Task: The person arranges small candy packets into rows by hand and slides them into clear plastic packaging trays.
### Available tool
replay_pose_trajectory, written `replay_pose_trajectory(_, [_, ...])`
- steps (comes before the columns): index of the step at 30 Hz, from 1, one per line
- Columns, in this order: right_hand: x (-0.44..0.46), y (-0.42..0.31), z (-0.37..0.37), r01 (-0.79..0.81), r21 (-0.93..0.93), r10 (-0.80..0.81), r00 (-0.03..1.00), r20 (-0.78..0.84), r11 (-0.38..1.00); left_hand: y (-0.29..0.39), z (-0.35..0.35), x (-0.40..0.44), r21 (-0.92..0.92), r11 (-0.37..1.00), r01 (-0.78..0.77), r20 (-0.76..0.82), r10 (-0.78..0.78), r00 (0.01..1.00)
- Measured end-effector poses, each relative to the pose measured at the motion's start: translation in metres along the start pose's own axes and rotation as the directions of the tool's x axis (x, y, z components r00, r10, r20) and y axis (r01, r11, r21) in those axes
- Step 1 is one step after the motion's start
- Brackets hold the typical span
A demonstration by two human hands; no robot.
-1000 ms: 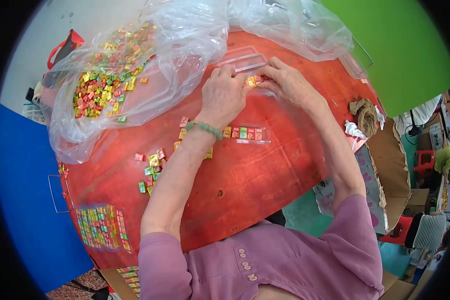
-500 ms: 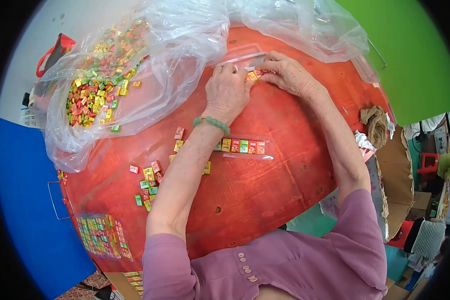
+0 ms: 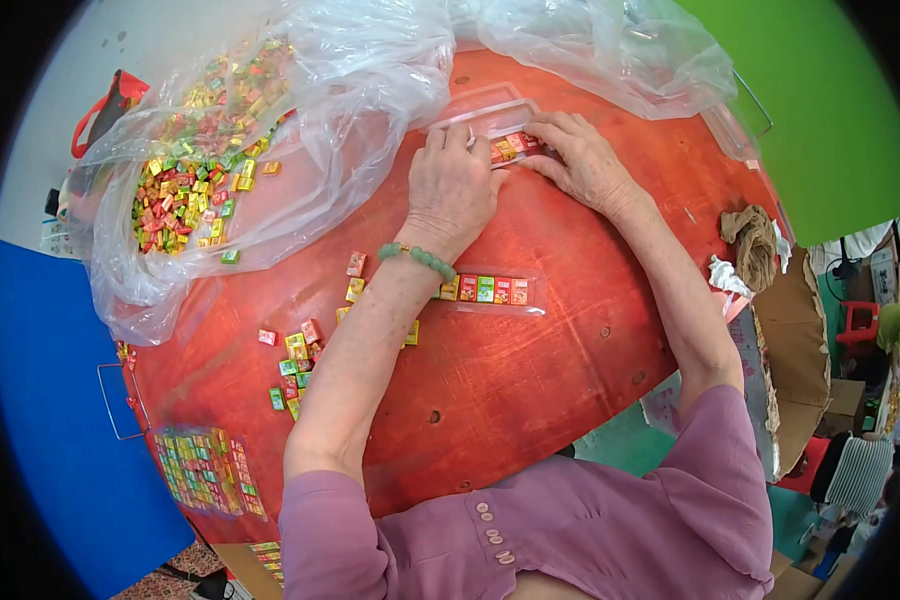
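Observation:
Between my two hands, near the far edge of the red table [image 3: 530,370], a row of small red and yellow boxes [image 3: 510,148] lies at a clear plastic tray [image 3: 495,118]. My left hand [image 3: 450,185], below a green bead bracelet, has its fingers bent at the row's left end. My right hand [image 3: 582,165] has thumb and fingers around the row's right end. A second clear tray [image 3: 538,292] with a row of colored boxes [image 3: 485,290] lies nearer, partly under my left forearm. Loose boxes [image 3: 295,347] lie left of that forearm.
A clear plastic bag [image 3: 360,130] with many small boxes [image 3: 185,195] spreads at the far left. Filled trays [image 3: 205,470] lie at the near left. A brown cloth [image 3: 750,245] and white tissue [image 3: 727,277] sit at the right edge, beside a cardboard box [image 3: 795,350].
The row of boxes between my hands has gone down lower into the tray, and more of it shows. My right hand's fingers have shifted slightly along its end.

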State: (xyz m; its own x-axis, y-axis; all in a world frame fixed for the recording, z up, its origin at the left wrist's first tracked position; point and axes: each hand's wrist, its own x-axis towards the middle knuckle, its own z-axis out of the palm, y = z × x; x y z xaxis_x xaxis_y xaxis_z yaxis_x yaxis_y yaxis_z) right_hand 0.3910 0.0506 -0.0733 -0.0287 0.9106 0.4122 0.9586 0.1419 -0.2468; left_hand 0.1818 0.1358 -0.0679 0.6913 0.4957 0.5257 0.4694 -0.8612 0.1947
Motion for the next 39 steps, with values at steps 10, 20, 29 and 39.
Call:
replay_pose_trajectory(10, [-0.019, -0.012, 0.009, 0.018, -0.258, 0.001, 0.997, 0.076, 0.966, -0.003, 0.004, -0.023, -0.014, 0.997, -0.082, 0.152, 0.083, 0.985])
replay_pose_trajectory(20, [-0.017, -0.019, 0.004, 0.018, -0.25, 0.025, 0.985, 0.169, 0.968, -0.009, 0.007, -0.025, 0.032, 0.998, -0.063, 0.198, 0.055, 0.979])
replay_pose_trajectory(29, [-0.017, -0.021, 0.004, 0.074, -0.299, -0.005, 0.974, 0.227, 0.951, -0.011, 0.007, -0.026, -0.015, 0.995, -0.1, 0.231, 0.101, 0.968])
replay_pose_trajectory(39, [-0.024, -0.026, 0.009, -0.036, -0.083, 0.046, 0.991, 0.125, 0.996, -0.003, 0.0, -0.032, -0.022, 0.997, -0.081, 0.286, 0.084, 0.955])
